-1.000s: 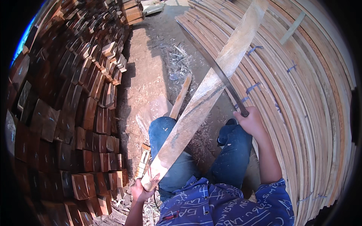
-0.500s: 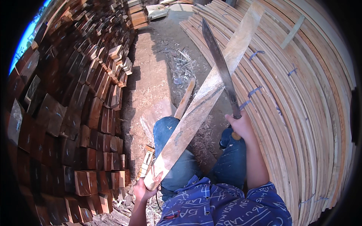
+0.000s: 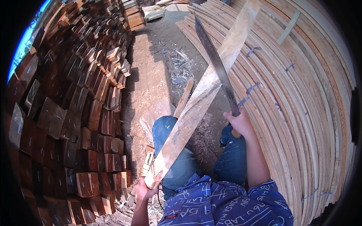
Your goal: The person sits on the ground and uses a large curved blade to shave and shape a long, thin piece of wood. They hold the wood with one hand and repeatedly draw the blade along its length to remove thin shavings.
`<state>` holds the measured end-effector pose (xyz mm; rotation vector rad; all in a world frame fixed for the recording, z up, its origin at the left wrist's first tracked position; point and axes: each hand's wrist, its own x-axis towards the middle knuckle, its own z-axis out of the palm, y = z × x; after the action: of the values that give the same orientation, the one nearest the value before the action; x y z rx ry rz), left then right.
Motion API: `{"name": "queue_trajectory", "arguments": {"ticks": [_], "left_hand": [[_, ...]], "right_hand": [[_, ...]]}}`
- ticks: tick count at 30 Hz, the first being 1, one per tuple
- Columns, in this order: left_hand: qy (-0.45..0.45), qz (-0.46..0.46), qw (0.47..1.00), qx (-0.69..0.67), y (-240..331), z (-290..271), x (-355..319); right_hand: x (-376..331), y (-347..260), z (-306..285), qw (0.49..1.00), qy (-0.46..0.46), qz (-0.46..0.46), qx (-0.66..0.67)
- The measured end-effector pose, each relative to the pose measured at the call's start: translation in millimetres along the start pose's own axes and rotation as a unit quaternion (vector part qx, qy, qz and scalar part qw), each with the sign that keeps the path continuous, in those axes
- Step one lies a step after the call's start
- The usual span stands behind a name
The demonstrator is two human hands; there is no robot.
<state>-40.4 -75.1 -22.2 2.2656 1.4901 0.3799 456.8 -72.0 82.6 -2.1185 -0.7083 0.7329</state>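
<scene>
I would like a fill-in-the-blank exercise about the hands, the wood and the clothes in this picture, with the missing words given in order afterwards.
1. The machete is in the person's ____ hand.
2. The left hand grips the plank at one ____, not at its middle.
3. The stacked blocks stand on the ____ side of the picture.
4. The colour of the jeans is ____.

Missing words: right; end; left; blue.
</scene>
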Motion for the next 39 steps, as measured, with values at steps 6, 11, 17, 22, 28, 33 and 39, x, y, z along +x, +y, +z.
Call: {"name": "queue_trajectory", "arguments": {"ticks": [6,11,17,22,28,33,39], "left_hand": [[0.008,-0.024,1.0,0.004,-3,-6,-5],[0.049,-0.014,0.997,0.052,-8,-50,-10],[0.03,-0.029,0.987,0.153,-25,-91,-24],[0.044,-0.03,0.988,0.142,-16,-117,-39],[0.021,-0.03,0.979,0.202,-32,-155,-48],[-0.032,-0.013,0.958,0.284,-11,-222,-21],[-0.083,0.061,0.913,0.394,45,-283,40]], "right_hand": [[6,8,7,0.999,-0.006,-0.045,-0.027],[7,20,22,0.998,-0.044,-0.038,-0.037],[7,44,51,0.987,-0.15,0.052,0.017],[4,25,74,0.976,-0.204,0.069,-0.013],[3,45,107,0.965,-0.247,0.085,0.016],[-3,82,124,0.926,-0.345,0.143,0.058],[-24,108,130,0.881,-0.385,0.221,0.162]]}}
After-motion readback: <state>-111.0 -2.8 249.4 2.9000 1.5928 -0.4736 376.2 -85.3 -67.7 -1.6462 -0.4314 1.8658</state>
